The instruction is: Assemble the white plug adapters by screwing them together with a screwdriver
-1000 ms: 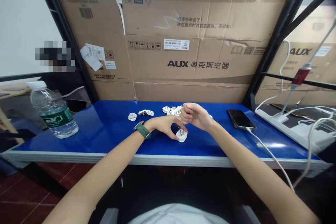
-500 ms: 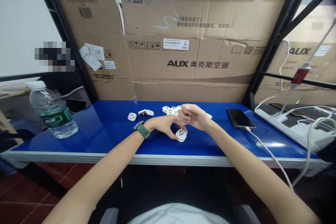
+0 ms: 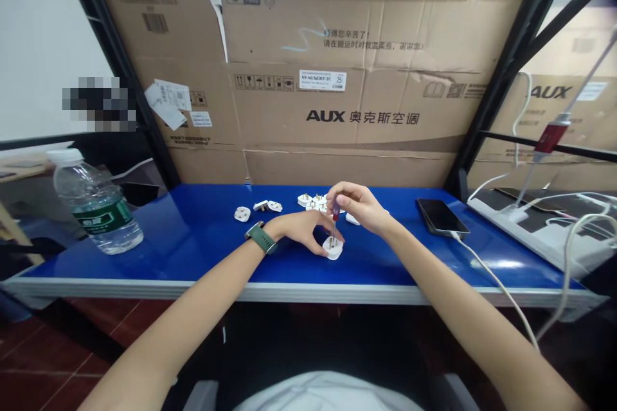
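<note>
A white power plug (image 3: pixel 332 248) lies prongs up on the blue table, gripped at its sides by the fingers of my left hand (image 3: pixel 304 230). My right hand (image 3: pixel 360 207) is closed round the handle of a screwdriver (image 3: pixel 335 223), which stands upright with its tip down at the plug's top face. Whether the tip sits in a screw is too small to tell. Behind my hands is a group of white plugs (image 3: pixel 315 201), partly covered by my right hand. To the left lie a white plug piece (image 3: pixel 242 214) and a couple more (image 3: pixel 268 206).
A water bottle (image 3: pixel 99 205) stands at the left of the table (image 3: pixel 187 244). On the right, a phone (image 3: pixel 442 216) lies with a white cable plugged in, near a white power strip (image 3: pixel 523 241). Cardboard (image 3: pixel 347 96) walls off the back. A person is at the far left.
My right hand's fingers have turned and shifted on the handle, so the screwdriver's red and clear grip shows now. My left hand and the plug have stayed in place.
</note>
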The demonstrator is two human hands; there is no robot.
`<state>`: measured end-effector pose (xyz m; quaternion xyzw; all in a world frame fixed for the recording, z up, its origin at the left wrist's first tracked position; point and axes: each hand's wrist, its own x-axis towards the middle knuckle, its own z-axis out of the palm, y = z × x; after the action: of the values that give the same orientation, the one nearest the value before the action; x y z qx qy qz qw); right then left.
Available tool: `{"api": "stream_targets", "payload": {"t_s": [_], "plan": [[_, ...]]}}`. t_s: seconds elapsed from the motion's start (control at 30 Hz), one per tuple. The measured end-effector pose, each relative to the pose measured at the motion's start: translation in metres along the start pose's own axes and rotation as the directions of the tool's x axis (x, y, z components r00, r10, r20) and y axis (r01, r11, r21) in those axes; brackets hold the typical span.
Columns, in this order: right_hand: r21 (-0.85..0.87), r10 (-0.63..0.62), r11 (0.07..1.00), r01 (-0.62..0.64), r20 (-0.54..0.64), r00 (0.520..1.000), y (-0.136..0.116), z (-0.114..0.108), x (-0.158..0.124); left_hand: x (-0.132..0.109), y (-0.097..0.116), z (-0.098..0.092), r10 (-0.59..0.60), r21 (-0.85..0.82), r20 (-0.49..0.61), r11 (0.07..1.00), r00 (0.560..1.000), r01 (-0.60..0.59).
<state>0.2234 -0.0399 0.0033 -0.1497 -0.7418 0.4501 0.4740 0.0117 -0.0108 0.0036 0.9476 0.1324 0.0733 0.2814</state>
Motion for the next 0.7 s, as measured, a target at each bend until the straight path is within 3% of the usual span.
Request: {"api": "stream_targets", "payload": {"t_s": [0.23, 0.33, 0.4, 0.47, 0.6, 0.7], "plan": [[0.055, 0.029, 0.998, -0.036, 0.115, 0.993, -0.004, 0.003, -0.001, 0.001, -0.004, 0.002, -0.011, -0.012, -0.009, 1.0, 1.0, 0.011], [-0.155, -0.038, 0.987, 0.048, 0.066, 0.997, -0.008, 0.006, -0.003, 0.001, -0.005, 0.002, 0.012, -0.022, 0.004, 1.0, 1.0, -0.011], [-0.355, -0.109, 0.928, 0.115, 0.038, 0.993, -0.009, 0.008, -0.004, 0.002, -0.005, 0.002, 0.02, -0.029, 0.002, 0.999, 1.0, -0.02], [-0.418, -0.106, 0.902, 0.11, 0.031, 0.994, -0.008, 0.01, -0.004, 0.002, -0.005, 0.002, 0.01, -0.021, -0.002, 1.0, 1.0, -0.01], [-0.261, -0.028, 0.965, 0.021, -0.022, 0.999, -0.005, 0.007, -0.003, 0.001, -0.004, 0.001, -0.025, -0.006, -0.006, 1.0, 1.0, 0.025], [-0.165, -0.027, 0.986, 0.031, 0.026, 0.999, -0.008, 0.002, -0.003, 0.001, -0.003, 0.001, 0.006, -0.023, 0.001, 1.0, 1.0, -0.006]]}}
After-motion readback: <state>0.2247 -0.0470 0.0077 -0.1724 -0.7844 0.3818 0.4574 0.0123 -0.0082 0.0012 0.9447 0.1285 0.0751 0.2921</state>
